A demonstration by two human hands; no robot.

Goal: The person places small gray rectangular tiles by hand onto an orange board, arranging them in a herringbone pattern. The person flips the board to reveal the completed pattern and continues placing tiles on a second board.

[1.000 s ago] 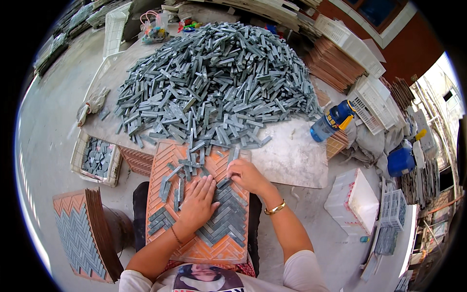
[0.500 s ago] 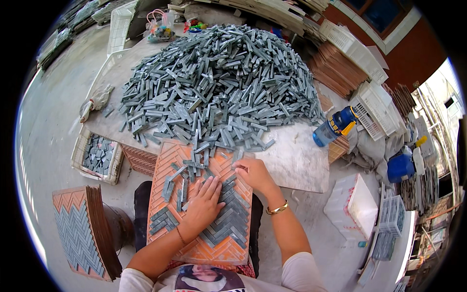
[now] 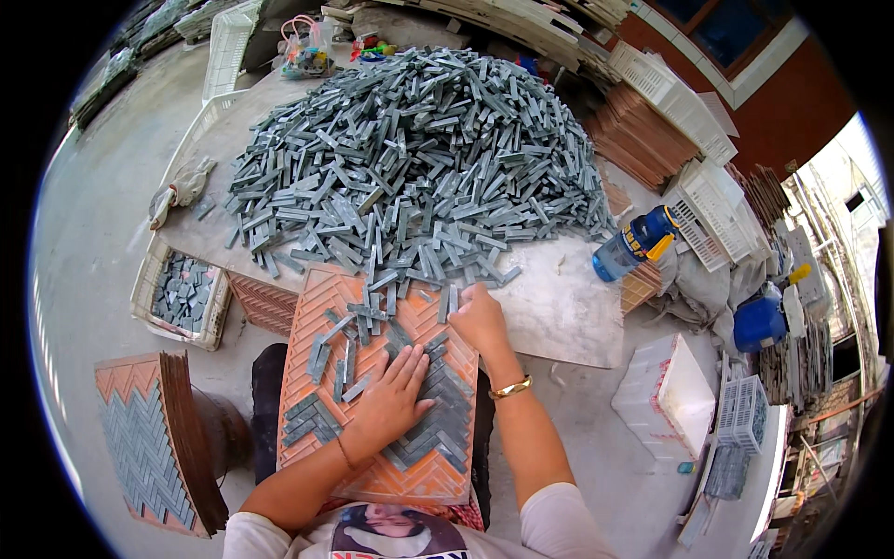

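Observation:
An orange template board (image 3: 321, 291) with herringbone grooves rests across my lap. Grey stone strips (image 3: 442, 396) fill part of its grooves, mostly on the right side, with a smaller patch at the left. My left hand (image 3: 391, 396) lies flat over the set strips, fingers stretched out. Loose strips (image 3: 346, 359) are scattered on the board just beyond that hand. My right hand (image 3: 480, 321) is curled closed at the board's upper right edge, right beside two upright strips (image 3: 447, 303); whatever its fingers hold is hidden.
A large heap of grey strips (image 3: 419, 158) covers the table (image 3: 568, 317) ahead. A blue bottle (image 3: 633, 244) stands at its right. On the left are a crate of small grey pieces (image 3: 182, 293) and a stack of boards (image 3: 149, 447). A white foam box (image 3: 666, 396) sits at right.
My right hand has moved slightly away from me, and its fingers have curled in near the upright strips. The left hand stays flat on the board. The whole view has shifted slightly.

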